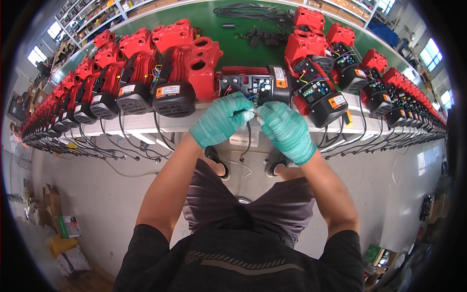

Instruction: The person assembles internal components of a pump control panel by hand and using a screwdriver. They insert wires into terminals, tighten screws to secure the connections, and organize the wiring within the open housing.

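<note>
Workbench, green-topped (238, 54), with a white front edge (182, 126); bare strip of green behind the middle unit, between two rows of red-and-black motor units. Open motor unit (279, 83): one, directly before the person near the front edge, circuit parts exposed. Left hand (221, 117) and right hand (288, 130): green-gloved, nearly touching at the unit's near side; fingers of both curled in, tips pinched together on a thin wire (255, 113) between them. Close on the left: a covered motor unit (175, 97); close on the right: another uncovered one (323, 100). Farther back: cable bundle (253, 11), black parts (262, 37). Below: power cords hanging past the front edge, white tray (239, 140) under the bench, grey floor (97, 185) open on both sides, cartons (51, 198) far left.
</note>
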Available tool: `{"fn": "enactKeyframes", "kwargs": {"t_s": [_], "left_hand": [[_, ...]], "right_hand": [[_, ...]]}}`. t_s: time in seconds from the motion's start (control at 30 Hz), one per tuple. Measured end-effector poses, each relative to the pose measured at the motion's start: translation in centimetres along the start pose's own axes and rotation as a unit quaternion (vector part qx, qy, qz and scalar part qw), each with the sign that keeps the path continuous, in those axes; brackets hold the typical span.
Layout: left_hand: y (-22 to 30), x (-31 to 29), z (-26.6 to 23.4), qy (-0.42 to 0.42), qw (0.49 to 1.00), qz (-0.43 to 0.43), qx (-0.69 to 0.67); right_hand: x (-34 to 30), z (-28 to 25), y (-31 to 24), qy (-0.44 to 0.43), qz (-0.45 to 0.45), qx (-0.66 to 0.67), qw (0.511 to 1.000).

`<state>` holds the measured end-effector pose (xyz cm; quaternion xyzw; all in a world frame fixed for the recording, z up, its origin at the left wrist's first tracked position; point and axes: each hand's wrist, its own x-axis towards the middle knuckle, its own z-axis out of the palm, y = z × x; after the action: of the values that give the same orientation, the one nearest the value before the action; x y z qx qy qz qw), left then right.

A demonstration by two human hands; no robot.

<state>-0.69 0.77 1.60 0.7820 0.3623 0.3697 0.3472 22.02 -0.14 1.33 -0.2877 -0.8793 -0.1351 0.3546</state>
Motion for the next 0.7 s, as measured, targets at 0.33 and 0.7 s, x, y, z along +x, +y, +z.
{"fn": "enactKeyframes", "kwargs": {"t_s": [0.33, 0.7], "left_hand": [[-0.4, 0.1, 0.4, 0.016, 0.998, 0.052, 0.045], [0.3, 0.2, 0.3, 0.025, 0.999, 0.021, 0.017]], "right_hand": [[1.4, -0.4, -2.1, -0.080, 0.358, 0.403, 0.839], [-0.2, -1.6, -1.9, -0.041, 0.410, 0.384, 0.827]]}}
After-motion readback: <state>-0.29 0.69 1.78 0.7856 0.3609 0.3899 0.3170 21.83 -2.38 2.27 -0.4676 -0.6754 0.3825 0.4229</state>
